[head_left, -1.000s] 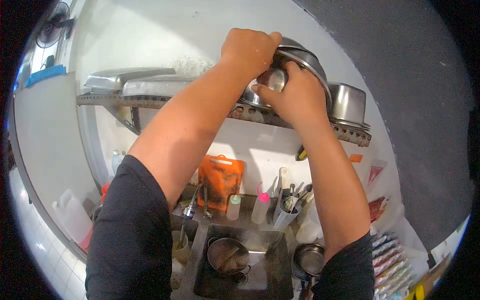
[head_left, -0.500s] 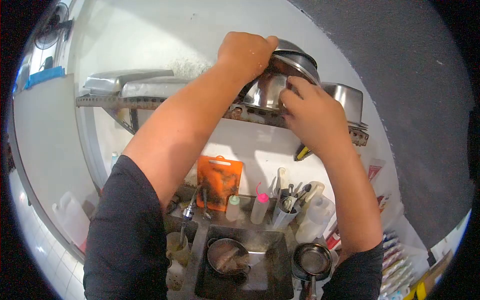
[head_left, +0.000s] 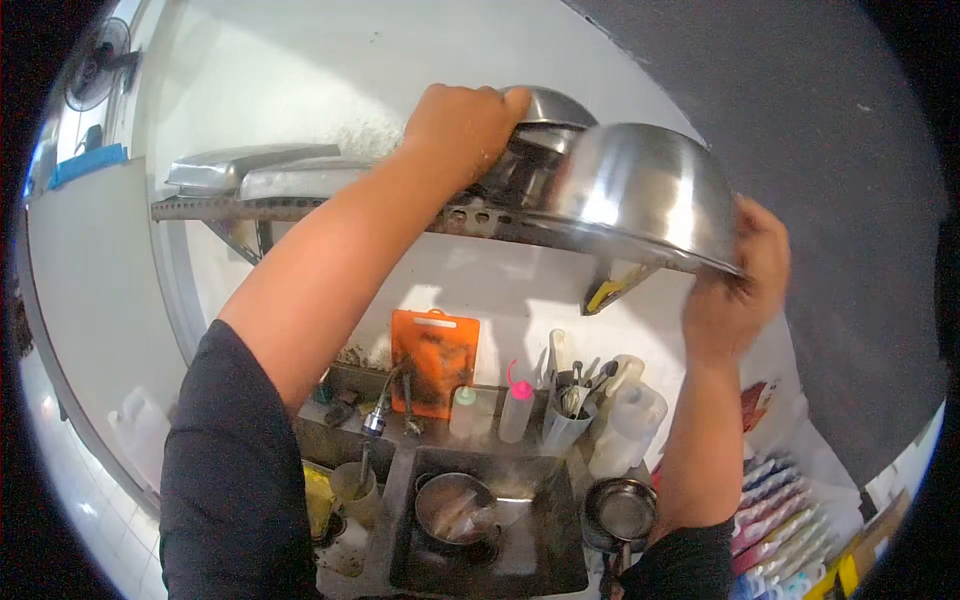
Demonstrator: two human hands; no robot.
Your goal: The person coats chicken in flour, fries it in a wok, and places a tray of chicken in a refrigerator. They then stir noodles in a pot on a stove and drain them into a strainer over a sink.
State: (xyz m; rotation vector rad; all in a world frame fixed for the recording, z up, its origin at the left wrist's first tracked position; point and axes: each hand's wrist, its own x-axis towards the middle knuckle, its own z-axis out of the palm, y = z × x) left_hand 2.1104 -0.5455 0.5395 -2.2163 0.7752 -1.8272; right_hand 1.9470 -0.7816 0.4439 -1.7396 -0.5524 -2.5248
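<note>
My left hand (head_left: 462, 128) is raised to the metal wall shelf (head_left: 300, 210) and grips the rim of a stack of steel bowls (head_left: 540, 120) standing there. My right hand (head_left: 738, 280) holds a large steel mixing bowl (head_left: 640, 195) by its rim, upside down and tilted, in front of the shelf and off the stack. The bowl hides the right end of the shelf.
Flat steel trays (head_left: 250, 165) lie on the shelf's left part. Below are a dark sink (head_left: 490, 545) with a pot (head_left: 455, 508) in it, a small pan (head_left: 620, 512), an orange cutting board (head_left: 433, 360), squeeze bottles (head_left: 515, 405), a utensil holder (head_left: 565, 420) and a jug (head_left: 625, 425).
My right hand has pulled a large steel bowl off the stack, out to the right and toward me. My left hand stays on the stack's rim.
</note>
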